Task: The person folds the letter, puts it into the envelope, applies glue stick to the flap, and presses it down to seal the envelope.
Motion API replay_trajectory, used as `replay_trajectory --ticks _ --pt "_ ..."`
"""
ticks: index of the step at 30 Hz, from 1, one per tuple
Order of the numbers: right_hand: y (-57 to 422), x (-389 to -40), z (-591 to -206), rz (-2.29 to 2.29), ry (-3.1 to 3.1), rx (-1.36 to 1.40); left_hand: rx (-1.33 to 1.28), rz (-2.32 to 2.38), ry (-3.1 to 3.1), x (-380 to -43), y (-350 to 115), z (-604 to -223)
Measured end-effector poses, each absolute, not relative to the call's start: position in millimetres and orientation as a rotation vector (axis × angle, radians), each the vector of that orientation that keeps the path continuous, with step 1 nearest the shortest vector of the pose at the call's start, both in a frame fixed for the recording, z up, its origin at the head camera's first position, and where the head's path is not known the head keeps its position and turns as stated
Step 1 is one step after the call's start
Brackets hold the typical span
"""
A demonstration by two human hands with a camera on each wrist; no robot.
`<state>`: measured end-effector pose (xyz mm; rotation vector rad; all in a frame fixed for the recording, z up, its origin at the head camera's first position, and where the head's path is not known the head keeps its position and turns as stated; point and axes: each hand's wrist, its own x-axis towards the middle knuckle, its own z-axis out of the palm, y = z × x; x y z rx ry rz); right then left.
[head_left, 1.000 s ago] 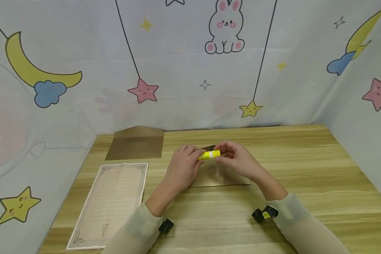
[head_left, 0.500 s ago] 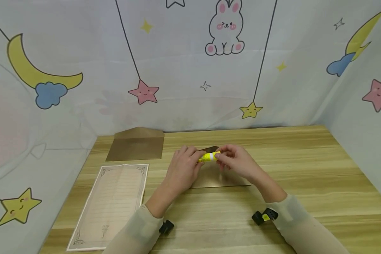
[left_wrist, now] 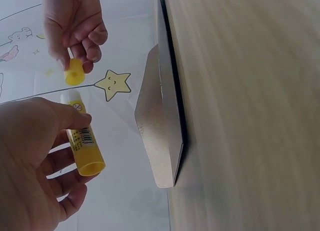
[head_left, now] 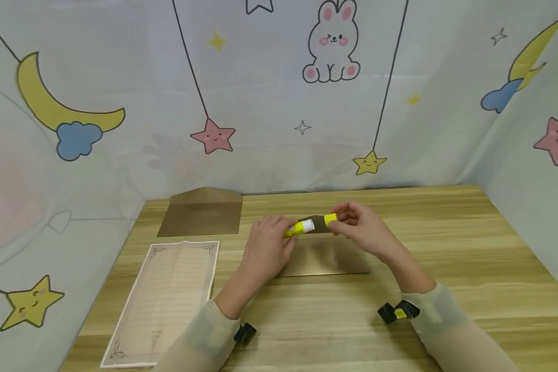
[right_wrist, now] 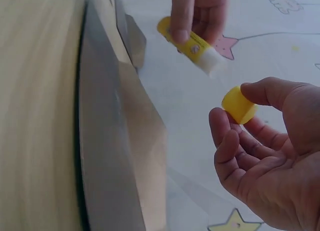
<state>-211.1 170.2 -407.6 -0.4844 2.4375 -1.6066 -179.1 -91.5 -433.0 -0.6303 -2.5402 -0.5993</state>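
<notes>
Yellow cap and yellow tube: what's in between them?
Only an open gap: in the right wrist view, nothing sits between the yellow cap and yellow tube.

Head view looks forward and down from up high, over the worktop (head_left: pixel 307 323) to the backdrop (head_left: pixel 260 93). Wrist views are way closer, low and turned sideways: worktop's on the right in the left one, reverse in the other. Both catch the stick (left_wrist: pixel 83 136) and cap (right_wrist: pixel 238 106).

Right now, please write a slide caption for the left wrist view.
Left hand grips an uncapped glue stick; right hand pinches its yellow cap near an envelope, flap open.
</notes>
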Motion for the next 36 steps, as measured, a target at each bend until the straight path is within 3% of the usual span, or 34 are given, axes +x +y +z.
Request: replay_trajectory --ticks 21,36 --pt "278 -247 -418 -0.817 2.978 -0.368 -0.291 -1.648 -2.485 -180 -91 -424" --pt "304 -258 -438 -0.663 2.981 -0.304 -0.086 -1.961 -2.420 -183 -96 -424"
